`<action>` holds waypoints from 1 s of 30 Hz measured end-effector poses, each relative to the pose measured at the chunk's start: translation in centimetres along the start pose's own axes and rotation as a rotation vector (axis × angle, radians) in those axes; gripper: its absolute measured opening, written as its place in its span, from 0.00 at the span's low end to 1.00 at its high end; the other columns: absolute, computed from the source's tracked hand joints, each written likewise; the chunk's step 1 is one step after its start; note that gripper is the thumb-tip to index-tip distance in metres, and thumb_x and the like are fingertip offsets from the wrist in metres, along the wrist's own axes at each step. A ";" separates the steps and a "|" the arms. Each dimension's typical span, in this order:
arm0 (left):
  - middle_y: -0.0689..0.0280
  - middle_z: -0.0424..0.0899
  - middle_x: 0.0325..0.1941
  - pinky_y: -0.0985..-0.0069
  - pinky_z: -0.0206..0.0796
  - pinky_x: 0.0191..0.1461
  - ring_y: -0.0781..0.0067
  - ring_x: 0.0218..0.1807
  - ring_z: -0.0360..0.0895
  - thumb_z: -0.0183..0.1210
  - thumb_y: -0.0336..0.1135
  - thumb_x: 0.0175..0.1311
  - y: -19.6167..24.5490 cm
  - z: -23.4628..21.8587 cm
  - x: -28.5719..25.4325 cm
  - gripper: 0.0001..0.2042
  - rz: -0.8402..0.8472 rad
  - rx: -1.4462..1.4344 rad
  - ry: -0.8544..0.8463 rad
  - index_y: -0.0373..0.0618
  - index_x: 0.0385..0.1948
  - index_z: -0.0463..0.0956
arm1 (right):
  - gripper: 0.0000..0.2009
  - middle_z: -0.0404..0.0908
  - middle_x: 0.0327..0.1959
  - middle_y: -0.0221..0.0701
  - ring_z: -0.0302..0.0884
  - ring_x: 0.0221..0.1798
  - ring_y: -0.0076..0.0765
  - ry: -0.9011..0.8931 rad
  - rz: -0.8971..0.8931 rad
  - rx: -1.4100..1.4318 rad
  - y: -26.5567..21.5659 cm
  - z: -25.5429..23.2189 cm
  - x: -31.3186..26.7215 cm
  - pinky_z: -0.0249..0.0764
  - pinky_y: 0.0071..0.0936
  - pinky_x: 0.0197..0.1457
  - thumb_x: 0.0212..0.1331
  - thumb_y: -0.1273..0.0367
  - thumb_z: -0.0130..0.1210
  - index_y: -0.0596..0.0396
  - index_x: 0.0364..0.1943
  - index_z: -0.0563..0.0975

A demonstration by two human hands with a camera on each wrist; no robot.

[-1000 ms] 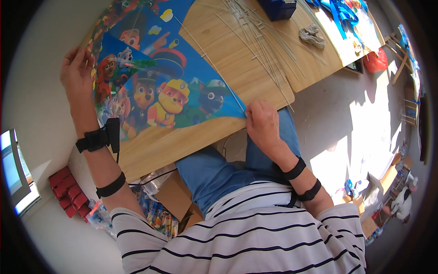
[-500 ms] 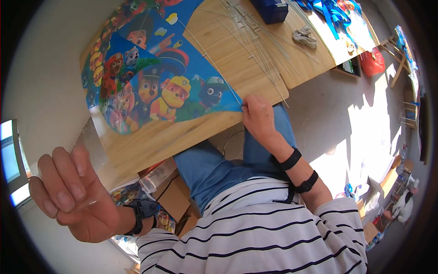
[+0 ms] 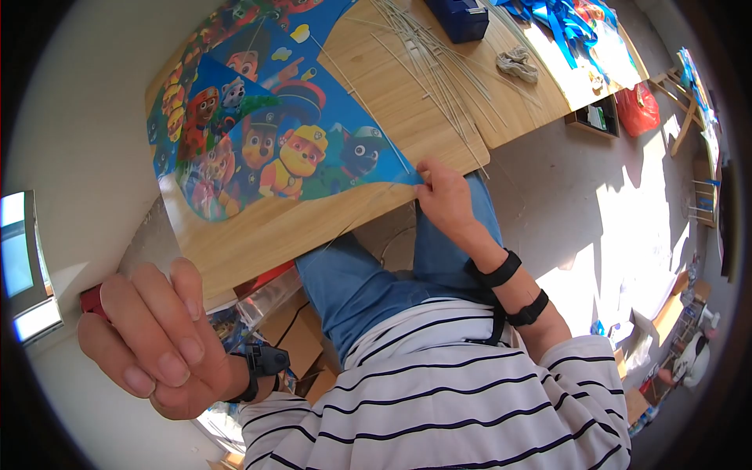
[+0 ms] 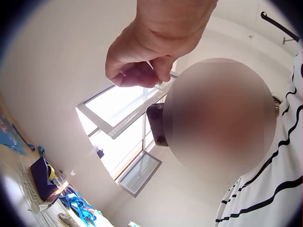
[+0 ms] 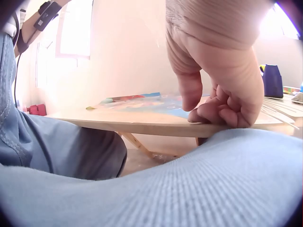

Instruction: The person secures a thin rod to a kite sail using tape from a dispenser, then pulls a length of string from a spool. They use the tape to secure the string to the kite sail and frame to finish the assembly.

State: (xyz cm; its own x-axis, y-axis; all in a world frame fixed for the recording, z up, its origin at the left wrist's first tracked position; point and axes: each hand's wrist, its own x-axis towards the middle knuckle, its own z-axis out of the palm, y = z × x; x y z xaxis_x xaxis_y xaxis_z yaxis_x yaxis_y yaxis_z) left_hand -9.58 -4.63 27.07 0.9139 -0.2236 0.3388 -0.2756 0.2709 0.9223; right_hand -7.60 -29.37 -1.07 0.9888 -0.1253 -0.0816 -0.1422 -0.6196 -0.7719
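A blue kite printed with cartoon dogs lies over the wooden table, a thin white rod along its right-hand edge. At the table's near edge my right hand pinches the kite's pointed corner; the right wrist view shows its fingertips low at the table edge. My left hand is raised close to the head camera, off the table, its fingers curled. In the left wrist view its thumb and finger pinch a thin whitish thread. A faint strand runs from the kite corner toward that hand.
Several thin rods lie loose across the table's right side. Beyond them are a dark blue tape dispenser, a whitish cloth bundle and blue ribbons. A red bag sits past the table. Cardboard boxes stand below.
My left hand has left the kite's left edge and come back toward my body, rising near the head camera, then shifting slightly right. My right hand stays at the kite corner.
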 end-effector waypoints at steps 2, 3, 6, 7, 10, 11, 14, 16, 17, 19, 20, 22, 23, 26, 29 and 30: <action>0.74 0.72 0.27 0.77 0.57 0.46 0.79 0.34 0.68 0.69 0.30 0.59 -0.1 -0.1 -0.1 0.12 -0.018 0.002 -0.003 0.56 0.28 0.71 | 0.16 0.82 0.29 0.46 0.81 0.36 0.54 -0.047 0.088 0.090 -0.5 -0.9 -0.3 0.75 0.44 0.40 0.47 0.75 0.61 0.58 0.43 0.76; 0.74 0.72 0.27 0.77 0.57 0.46 0.80 0.33 0.68 0.69 0.30 0.59 -0.2 -0.1 -0.1 0.12 -0.014 0.010 -0.001 0.56 0.28 0.71 | 0.17 0.82 0.28 0.46 0.81 0.35 0.53 -0.071 0.133 0.135 -0.6 -1.2 -0.4 0.75 0.42 0.40 0.48 0.74 0.61 0.59 0.45 0.77; 0.74 0.73 0.28 0.77 0.57 0.44 0.80 0.33 0.68 0.69 0.31 0.59 -0.5 0.1 -0.2 0.12 -0.002 0.019 0.011 0.56 0.28 0.71 | 0.18 0.82 0.26 0.43 0.82 0.33 0.47 -0.070 0.260 0.310 0.5 -1.3 -0.6 0.75 0.39 0.39 0.48 0.73 0.61 0.58 0.47 0.78; 0.74 0.73 0.28 0.77 0.57 0.44 0.80 0.32 0.69 0.69 0.31 0.59 -0.8 0.2 -0.3 0.12 0.008 0.013 0.020 0.56 0.28 0.71 | 0.17 0.82 0.26 0.43 0.82 0.32 0.46 -0.057 0.244 0.284 0.7 -1.6 -0.3 0.75 0.38 0.39 0.48 0.73 0.61 0.58 0.46 0.79; 0.74 0.73 0.28 0.77 0.57 0.43 0.80 0.31 0.69 0.69 0.31 0.59 -1.1 0.7 -0.1 0.12 0.029 0.011 0.041 0.56 0.28 0.70 | 0.14 0.82 0.26 0.43 0.81 0.32 0.45 -0.009 0.154 0.217 0.3 -2.3 2.4 0.75 0.38 0.39 0.48 0.72 0.61 0.60 0.41 0.81; 0.74 0.74 0.28 0.76 0.57 0.43 0.80 0.31 0.69 0.69 0.32 0.59 -1.2 0.8 0.0 0.12 0.036 0.011 0.048 0.56 0.28 0.70 | 0.12 0.82 0.26 0.44 0.81 0.32 0.47 0.005 0.107 0.198 0.2 -2.3 4.0 0.75 0.39 0.38 0.48 0.71 0.61 0.60 0.39 0.81; 0.74 0.74 0.28 0.76 0.58 0.42 0.80 0.31 0.70 0.69 0.32 0.58 -1.1 0.7 0.1 0.13 0.033 0.011 0.029 0.56 0.28 0.70 | 0.10 0.82 0.28 0.47 0.81 0.34 0.53 0.032 -0.084 0.071 -1.4 -2.0 9.1 0.76 0.41 0.39 0.48 0.71 0.60 0.62 0.33 0.81; 0.74 0.74 0.28 0.76 0.58 0.42 0.80 0.30 0.70 0.69 0.32 0.58 -1.4 0.5 0.2 0.13 0.066 0.016 0.009 0.55 0.28 0.69 | 0.09 0.82 0.29 0.49 0.81 0.35 0.58 0.006 -0.154 -0.027 -2.7 -1.2 12.4 0.76 0.42 0.39 0.47 0.71 0.58 0.63 0.31 0.81; 0.74 0.75 0.28 0.76 0.58 0.42 0.80 0.30 0.70 0.69 0.33 0.58 -1.6 0.3 0.3 0.13 0.079 0.020 0.000 0.55 0.28 0.68 | 0.09 0.82 0.30 0.50 0.80 0.36 0.60 -0.026 -0.152 -0.069 -3.1 -0.5 13.9 0.76 0.43 0.38 0.46 0.72 0.57 0.64 0.30 0.80; 0.74 0.75 0.28 0.76 0.58 0.42 0.80 0.30 0.70 0.69 0.33 0.59 -1.8 -0.2 0.3 0.14 0.073 0.002 -0.028 0.55 0.29 0.68 | 0.08 0.82 0.31 0.50 0.80 0.37 0.60 -0.079 -0.125 -0.186 -4.7 0.7 16.1 0.75 0.44 0.38 0.45 0.71 0.58 0.63 0.28 0.81; 0.74 0.75 0.28 0.76 0.58 0.42 0.80 0.30 0.71 0.69 0.33 0.59 -1.8 -0.4 0.3 0.14 0.068 -0.009 -0.043 0.55 0.29 0.67 | 0.08 0.82 0.31 0.49 0.81 0.38 0.58 -0.098 -0.102 -0.264 -5.6 1.2 16.9 0.75 0.44 0.38 0.44 0.70 0.60 0.62 0.27 0.81; 0.74 0.74 0.28 0.75 0.58 0.42 0.80 0.30 0.71 0.69 0.33 0.59 -1.8 -0.4 0.3 0.14 0.057 0.004 -0.032 0.55 0.29 0.67 | 0.08 0.82 0.32 0.49 0.81 0.38 0.57 -0.097 -0.101 -0.339 -6.4 2.3 17.4 0.75 0.45 0.38 0.43 0.69 0.61 0.61 0.26 0.81; 0.74 0.74 0.28 0.75 0.58 0.42 0.80 0.30 0.71 0.69 0.33 0.59 -1.9 -0.4 0.3 0.14 0.049 0.010 -0.026 0.56 0.29 0.67 | 0.08 0.82 0.32 0.50 0.81 0.38 0.58 -0.079 -0.124 -0.336 -6.4 3.0 17.5 0.75 0.46 0.37 0.42 0.70 0.60 0.62 0.25 0.81; 0.74 0.74 0.27 0.75 0.58 0.42 0.80 0.30 0.71 0.69 0.33 0.59 -2.0 -0.6 0.3 0.14 0.038 -0.004 -0.027 0.56 0.29 0.67 | 0.07 0.82 0.32 0.52 0.81 0.37 0.60 -0.057 -0.137 -0.332 -6.7 4.0 17.5 0.75 0.48 0.37 0.42 0.72 0.58 0.63 0.24 0.80; 0.74 0.74 0.27 0.75 0.58 0.42 0.80 0.30 0.71 0.69 0.33 0.59 -2.1 -0.8 0.1 0.14 0.025 -0.014 -0.009 0.56 0.29 0.67 | 0.07 0.82 0.32 0.52 0.80 0.36 0.62 -0.051 -0.165 -0.331 -6.9 4.4 17.5 0.75 0.49 0.37 0.42 0.74 0.56 0.64 0.24 0.80; 0.74 0.74 0.27 0.75 0.58 0.42 0.80 0.30 0.71 0.69 0.33 0.59 -2.1 -0.8 0.1 0.14 0.023 -0.017 -0.002 0.56 0.29 0.67 | 0.06 0.82 0.32 0.52 0.80 0.36 0.63 -0.048 -0.183 -0.331 -6.9 4.3 17.5 0.75 0.49 0.37 0.42 0.74 0.56 0.64 0.24 0.80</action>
State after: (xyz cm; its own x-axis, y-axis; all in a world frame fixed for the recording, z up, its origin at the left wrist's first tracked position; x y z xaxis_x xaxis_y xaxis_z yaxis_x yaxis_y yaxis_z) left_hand -8.65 -4.45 24.98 0.9069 -0.2187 0.3601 -0.2913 0.2918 0.9110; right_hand 10.93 -23.93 0.13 0.9991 0.0421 0.0036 0.0376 -0.8463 -0.5314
